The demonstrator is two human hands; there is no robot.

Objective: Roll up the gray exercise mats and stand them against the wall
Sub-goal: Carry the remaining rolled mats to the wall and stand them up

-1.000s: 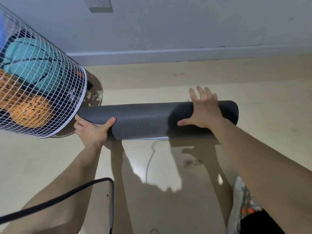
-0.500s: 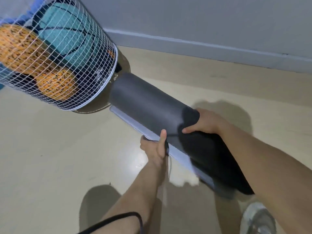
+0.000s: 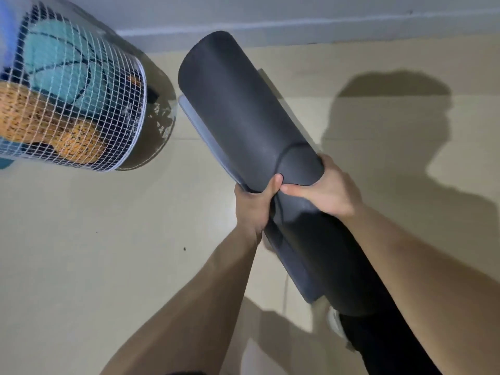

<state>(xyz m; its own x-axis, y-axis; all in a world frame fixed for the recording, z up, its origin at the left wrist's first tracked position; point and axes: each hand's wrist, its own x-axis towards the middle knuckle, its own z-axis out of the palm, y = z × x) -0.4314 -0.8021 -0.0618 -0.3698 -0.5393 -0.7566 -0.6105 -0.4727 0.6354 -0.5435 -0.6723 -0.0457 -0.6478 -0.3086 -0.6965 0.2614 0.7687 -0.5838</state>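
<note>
Rolled gray mat (image 3: 243, 115): centre frame, diagonal, far end toward wall (image 3: 297, 9) at top. Your left hand (image 3: 253, 209) and right hand (image 3: 328, 189): side by side mid-roll, fingers curled tight round it, thumbs nearly meeting. Outer flap loose along left edge. Step judged: rolling done, standing-up in hand. Next: tip roll upright at wall, clear of wire ball basket (image 3: 81, 104) upper left; pin flap.
</note>
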